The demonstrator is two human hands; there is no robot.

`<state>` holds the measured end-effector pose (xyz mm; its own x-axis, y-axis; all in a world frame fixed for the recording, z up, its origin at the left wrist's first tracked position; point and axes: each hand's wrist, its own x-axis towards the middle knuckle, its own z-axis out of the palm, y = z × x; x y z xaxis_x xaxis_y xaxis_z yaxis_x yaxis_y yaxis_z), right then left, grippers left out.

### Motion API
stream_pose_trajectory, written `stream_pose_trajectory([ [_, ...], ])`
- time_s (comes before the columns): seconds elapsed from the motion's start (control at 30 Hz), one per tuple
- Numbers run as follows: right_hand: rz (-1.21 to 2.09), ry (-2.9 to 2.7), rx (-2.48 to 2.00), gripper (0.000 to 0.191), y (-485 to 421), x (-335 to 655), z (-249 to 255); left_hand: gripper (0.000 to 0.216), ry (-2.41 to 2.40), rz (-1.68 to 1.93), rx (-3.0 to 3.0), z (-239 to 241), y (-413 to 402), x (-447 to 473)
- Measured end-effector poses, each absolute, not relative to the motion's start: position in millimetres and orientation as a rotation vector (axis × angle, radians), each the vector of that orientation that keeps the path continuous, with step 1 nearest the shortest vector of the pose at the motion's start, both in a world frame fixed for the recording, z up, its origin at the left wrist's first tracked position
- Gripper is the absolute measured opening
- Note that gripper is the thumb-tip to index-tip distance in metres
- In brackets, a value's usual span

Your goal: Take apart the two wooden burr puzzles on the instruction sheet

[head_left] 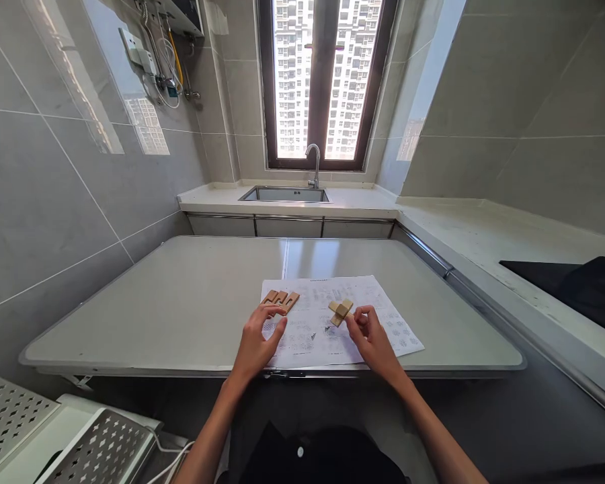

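Note:
Between the fingertips of my right hand (pixel 370 336) is a cross-shaped wooden puzzle piece (pixel 341 311), pale and held just over a printed sheet (pixel 327 296). My left hand (pixel 262 339) reaches over the sheet's left side, thumb and fingers apart. Right by its fingertips, several brown wooden blocks with slots (pixel 291 302) lie side by side; whether the fingers touch them I cannot tell. The sheet carries small printed diagrams and lies near the table's front edge.
The paper rests on a white folding table (pixel 181 302) with a centre seam. Behind it a counter (pixel 357 197) holds a sink (pixel 285 194) and a faucet (pixel 313 165) below a window. A dark object (pixel 579 289) lies on the right counter. White perforated panels (pixel 98 447) stand at lower left.

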<state>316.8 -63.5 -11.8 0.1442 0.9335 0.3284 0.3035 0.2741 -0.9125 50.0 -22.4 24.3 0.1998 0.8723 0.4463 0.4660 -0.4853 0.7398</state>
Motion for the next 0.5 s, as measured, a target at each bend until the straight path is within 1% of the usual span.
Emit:
stream_pose_trajectory([
  [0.07, 0.684, -1.507, -1.202, 0.025, -72, 303, -4, 0.028, 1.099, 1.046, 1.961, 32, -32, 61],
  [0.17, 0.691, -1.63, -1.125, 0.02, -82, 286, 5, 0.05, 0.902, 0.878, 1.863, 41, -43, 73],
  [0.2, 0.696, -1.664, -1.1, 0.02, -84, 283, 8, 0.053, 0.851, 0.847, 1.832, 43, -45, 75],
  [0.33, 0.716, -1.73, -1.055, 0.022, -91, 275, 16, 0.056, 0.74, 0.842, 1.76, 49, -52, 77],
  [0.5, 0.697, -1.739, -1.083, 0.023, -100, 272, 28, 0.067, 0.742, 0.891, 1.795, 57, -58, 74],
])
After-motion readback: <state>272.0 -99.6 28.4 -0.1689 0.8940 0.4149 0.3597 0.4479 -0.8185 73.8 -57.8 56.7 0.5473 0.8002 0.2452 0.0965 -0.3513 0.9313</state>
